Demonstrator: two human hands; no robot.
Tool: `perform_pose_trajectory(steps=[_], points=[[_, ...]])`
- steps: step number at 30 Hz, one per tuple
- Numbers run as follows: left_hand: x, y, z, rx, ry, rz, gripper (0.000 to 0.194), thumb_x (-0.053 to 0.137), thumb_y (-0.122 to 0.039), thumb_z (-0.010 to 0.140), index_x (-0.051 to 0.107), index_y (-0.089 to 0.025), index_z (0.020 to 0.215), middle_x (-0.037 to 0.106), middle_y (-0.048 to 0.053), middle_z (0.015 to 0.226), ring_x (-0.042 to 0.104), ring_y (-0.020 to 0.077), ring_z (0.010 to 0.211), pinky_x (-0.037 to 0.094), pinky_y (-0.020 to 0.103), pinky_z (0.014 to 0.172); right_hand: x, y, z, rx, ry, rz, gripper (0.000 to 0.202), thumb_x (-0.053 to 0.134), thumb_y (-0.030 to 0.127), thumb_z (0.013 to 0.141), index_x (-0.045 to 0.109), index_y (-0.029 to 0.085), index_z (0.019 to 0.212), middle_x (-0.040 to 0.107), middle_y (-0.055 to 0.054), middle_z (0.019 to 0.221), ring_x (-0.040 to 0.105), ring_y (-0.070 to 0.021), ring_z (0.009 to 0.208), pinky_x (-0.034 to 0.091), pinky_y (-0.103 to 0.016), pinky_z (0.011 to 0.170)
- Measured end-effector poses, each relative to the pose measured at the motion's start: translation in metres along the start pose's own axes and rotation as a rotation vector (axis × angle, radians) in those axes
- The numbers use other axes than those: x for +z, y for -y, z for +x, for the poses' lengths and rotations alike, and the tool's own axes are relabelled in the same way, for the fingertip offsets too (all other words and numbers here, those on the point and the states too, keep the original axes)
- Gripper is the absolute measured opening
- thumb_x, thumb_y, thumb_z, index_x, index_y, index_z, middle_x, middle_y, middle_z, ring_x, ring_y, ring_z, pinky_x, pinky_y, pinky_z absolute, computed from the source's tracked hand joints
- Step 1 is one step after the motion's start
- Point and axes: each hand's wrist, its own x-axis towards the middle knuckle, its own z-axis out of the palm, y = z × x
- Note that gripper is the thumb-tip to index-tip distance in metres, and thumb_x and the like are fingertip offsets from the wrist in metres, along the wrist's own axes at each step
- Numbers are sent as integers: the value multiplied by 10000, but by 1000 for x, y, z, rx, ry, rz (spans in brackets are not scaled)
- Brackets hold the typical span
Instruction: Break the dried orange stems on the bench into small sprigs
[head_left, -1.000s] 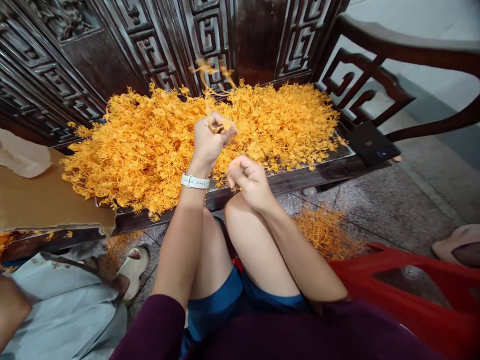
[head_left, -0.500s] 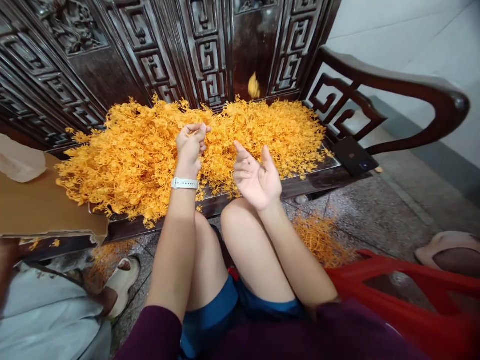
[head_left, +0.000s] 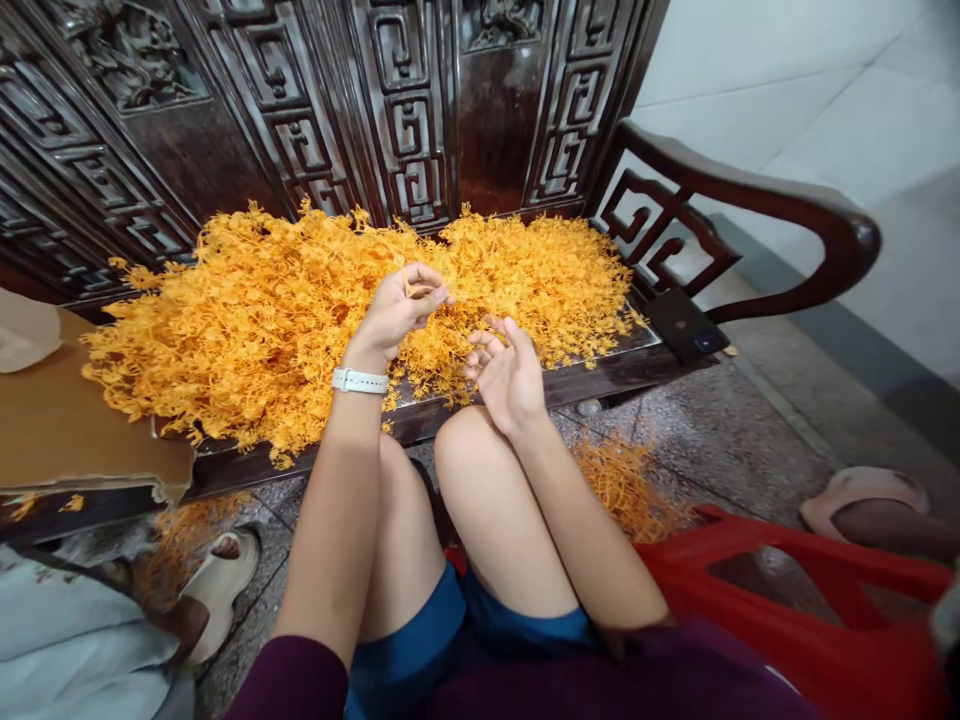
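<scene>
A large heap of orange plastic flower-like pieces covers the seat of a dark carved wooden bench. My left hand, with a pale watch band on its wrist, is closed in a pinch just above the heap's front middle. A thin orange stem shows between its fingers; the rest of it is hidden. To its right, my right hand is held palm inward over my knee. Its fingers are loosely bent and apart, with nothing visible in them.
A dark phone lies at the bench's right end, by the curved armrest. Cardboard is at left. Orange stems lie on the floor near a red plastic stool. Other people's feet are at both sides.
An orange piece that was in the air above the heap is no longer there. My left hand has turned to the right; my right hand's fingers have curled and it sits slightly lower.
</scene>
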Motion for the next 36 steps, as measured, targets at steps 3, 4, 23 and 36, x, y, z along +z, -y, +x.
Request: perform_pose_trajectory(steps=[3, 4, 23, 36], points=[[-1, -2, -2, -10, 71, 64, 309, 920, -236, 705, 661, -181, 865, 729, 34, 749, 483, 49, 508, 253, 179, 442, -1, 0, 2, -121, -16, -58, 432, 825, 546, 835, 577, 260, 1044, 713, 15, 927, 597, -97, 647, 477, -229, 569], [0, -3, -3, -9, 92, 83, 331, 938, -263, 699, 672, -176, 876, 731, 32, 753, 500, 50, 522, 277, 184, 456, -2, -1, 2, -156, -27, -77, 415, 834, 527, 840, 580, 256, 1026, 713, 14, 913, 590, -94, 640, 473, -226, 564], [19, -1, -4, -66, 195, 52, 363, 943, -469, 741, 771, -154, 797, 734, 50, 734, 381, 26, 471, 213, 225, 455, -2, -15, 11, -156, -64, -194, 471, 891, 425, 802, 627, 309, 1174, 687, 26, 1074, 576, -70, 699, 474, -202, 586], [29, 0, -6, -194, 245, -79, 347, 920, -389, 801, 684, -134, 795, 678, 5, 702, 391, 0, 445, 244, 169, 406, -1, -13, 18, -197, 45, -115, 329, 873, 403, 814, 647, 285, 1021, 689, 32, 1025, 599, -106, 766, 475, -240, 654]])
